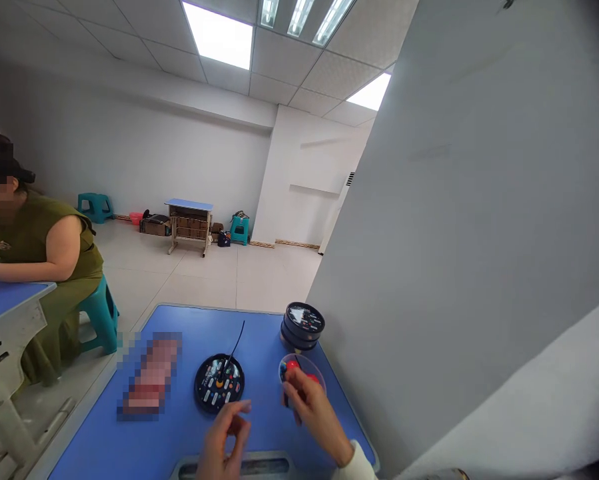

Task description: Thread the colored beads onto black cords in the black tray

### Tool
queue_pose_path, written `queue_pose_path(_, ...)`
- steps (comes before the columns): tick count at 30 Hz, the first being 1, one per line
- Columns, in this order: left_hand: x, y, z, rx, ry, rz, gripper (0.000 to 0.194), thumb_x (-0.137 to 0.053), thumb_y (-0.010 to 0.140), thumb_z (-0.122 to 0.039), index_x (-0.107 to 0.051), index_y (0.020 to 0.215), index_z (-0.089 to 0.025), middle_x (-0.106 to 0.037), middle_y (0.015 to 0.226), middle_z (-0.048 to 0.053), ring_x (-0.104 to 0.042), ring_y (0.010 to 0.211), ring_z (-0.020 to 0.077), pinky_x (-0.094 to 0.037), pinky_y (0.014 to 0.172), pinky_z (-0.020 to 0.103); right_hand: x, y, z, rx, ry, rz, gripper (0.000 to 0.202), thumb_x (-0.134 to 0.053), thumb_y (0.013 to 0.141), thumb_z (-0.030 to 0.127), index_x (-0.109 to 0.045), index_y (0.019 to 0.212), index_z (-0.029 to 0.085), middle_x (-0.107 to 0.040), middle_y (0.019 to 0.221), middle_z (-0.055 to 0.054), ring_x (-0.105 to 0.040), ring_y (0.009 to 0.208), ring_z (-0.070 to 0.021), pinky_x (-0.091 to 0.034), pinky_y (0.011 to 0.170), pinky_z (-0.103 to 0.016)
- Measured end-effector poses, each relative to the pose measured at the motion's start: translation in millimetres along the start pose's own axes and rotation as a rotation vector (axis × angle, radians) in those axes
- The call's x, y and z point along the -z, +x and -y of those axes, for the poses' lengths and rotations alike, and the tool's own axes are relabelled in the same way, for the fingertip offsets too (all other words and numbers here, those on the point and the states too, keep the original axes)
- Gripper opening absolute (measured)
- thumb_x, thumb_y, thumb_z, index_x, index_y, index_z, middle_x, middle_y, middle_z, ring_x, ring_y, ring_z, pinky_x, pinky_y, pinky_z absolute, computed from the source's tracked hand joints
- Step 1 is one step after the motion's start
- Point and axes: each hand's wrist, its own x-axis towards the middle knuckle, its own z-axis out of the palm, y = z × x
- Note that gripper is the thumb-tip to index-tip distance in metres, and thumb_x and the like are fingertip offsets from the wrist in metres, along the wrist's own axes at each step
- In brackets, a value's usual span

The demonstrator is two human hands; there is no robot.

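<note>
Left hand (225, 440) half open, released, fingers curled just on the near side of the black disc (210, 393), its thin stick (238, 338) leaning up. Right hand (315, 412) nearly closed at the cup (320, 368) of red pieces (292, 365); can't tell if it grips one. Bare desk (264, 383) between disc and cup; right edge close by the wall (429, 267).
</note>
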Motion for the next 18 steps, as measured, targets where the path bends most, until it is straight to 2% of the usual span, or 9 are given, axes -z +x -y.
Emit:
queue_pose_path(2, -12.1, -8.7, 2.0, 0.15, -0.166, 0.092, 0.055, -0.062, 0.075, -0.066, -0.072, 0.105, -0.021, -0.074, 0.084, 0.008, -0.064, 0.063, 0.0183, -0.054, 0.058, 0.028, -16.5, -22.8, 0.9, 0.129, 0.081, 0.101, 0.024, -0.049, 0.09, 0.042, -0.059, 0.08, 0.022, -0.067, 0.065, 0.003, -0.059, 0.055, -0.0129, -0.044, 0.053, -0.021)
queue_pose_path(4, -17.7, -16.3, 5.4, 0.283, -0.28, 0.153, 0.059, -0.067, 0.067, -0.07, -0.074, 0.098, -0.021, -0.072, 0.068, 0.004, -0.06, 0.052, 0.0156, -0.05, 0.05, 0.026, -29.6, -41.9, -0.1, 0.154, 0.033, 0.166, 0.022, -0.057, 0.086, 0.04, -0.063, 0.075, 0.022, -0.068, 0.064, 0.003, -0.06, 0.056, -0.0131, -0.044, 0.055, -0.021)
queue_pose_path(7, -14.4, -24.7, 7.3, 0.4, -0.359, 0.121, 0.056, -0.074, 0.057, -0.072, -0.074, 0.078, -0.02, -0.071, 0.061, 0.002, -0.06, 0.05, 0.0154, -0.049, 0.048, 0.025, -29.9, -53.5, -2.0, 0.112, -0.072, 0.181, 0.02, -0.061, 0.084, 0.039, -0.07, 0.076, 0.024, -0.074, 0.07, 0.002, -0.064, 0.061, -0.0152, -0.044, 0.057, -0.022)
queue_pose_path(9, -7.8, -27.4, 4.4, 0.47, -0.406, 0.052, 0.056, -0.075, 0.052, -0.072, -0.069, 0.074, -0.021, -0.075, 0.068, 0.004, -0.065, 0.053, 0.0177, -0.051, 0.05, 0.027, -15.4, -48.2, -2.9, 0.022, -0.206, 0.085, 0.022, -0.057, 0.087, 0.038, -0.073, 0.083, 0.025, -0.077, 0.076, 0.0, -0.067, 0.065, -0.0168, -0.044, 0.059, -0.023)
queue_pose_path(11, -0.9, -27.9, -0.8, 0.561, -0.451, -0.016, 0.058, -0.075, 0.051, -0.074, -0.063, 0.075, -0.022, -0.077, 0.072, 0.004, -0.069, 0.054, 0.0208, -0.053, 0.05, 0.03, 4.9, -35.5, -4.6, -0.138, -0.46, -0.09, 0.025, -0.051, 0.092, 0.038, -0.073, 0.088, 0.025, -0.078, 0.083, -0.002, -0.07, 0.072, -0.018, -0.043, 0.062, -0.024)
queue_pose_path(12, 2.0, -27.6, -3.6, 0.6, -0.472, -0.045, 0.059, -0.074, 0.051, -0.075, -0.061, 0.077, -0.023, -0.077, 0.073, 0.004, -0.07, 0.054, 0.0222, -0.053, 0.05, 0.031, 14.6, -27.8, -5.9, -0.203, -0.588, -0.13, 0.025, -0.049, 0.094, 0.036, -0.072, 0.092, 0.027, -0.078, 0.087, -0.002, -0.071, 0.077, -0.0182, -0.043, 0.064, -0.024)
queue_pose_path(15, 8.5, -26.2, -10.6, 0.648, -0.536, -0.092, 0.06, -0.074, 0.052, -0.075, -0.054, 0.082, -0.027, -0.079, 0.074, 0.004, -0.074, 0.057, 0.0247, -0.056, 0.051, 0.034, 33.1, -5.0, -11.3, -0.271, -0.692, -0.137, 0.02, -0.053, 0.092, 0.032, -0.071, 0.086, 0.027, -0.077, 0.083, -0.004, -0.072, 0.079, -0.0223, -0.04, 0.058, -0.025)
queue_pose_path(18, 12.1, -26.3, -14.6, 0.652, -0.57, -0.082, 0.056, -0.068, 0.058, -0.077, -0.051, 0.086, -0.031, -0.079, 0.074, 0.002, -0.075, 0.059, 0.0258, -0.057, 0.051, 0.035, 34.7, 14.1, -16.3, -0.289, -0.734, -0.135, 0.017, -0.053, 0.091, 0.03, -0.07, 0.092, 0.026, -0.077, 0.089, -0.005, -0.072, 0.084, -0.0238, -0.039, 0.057, -0.026)
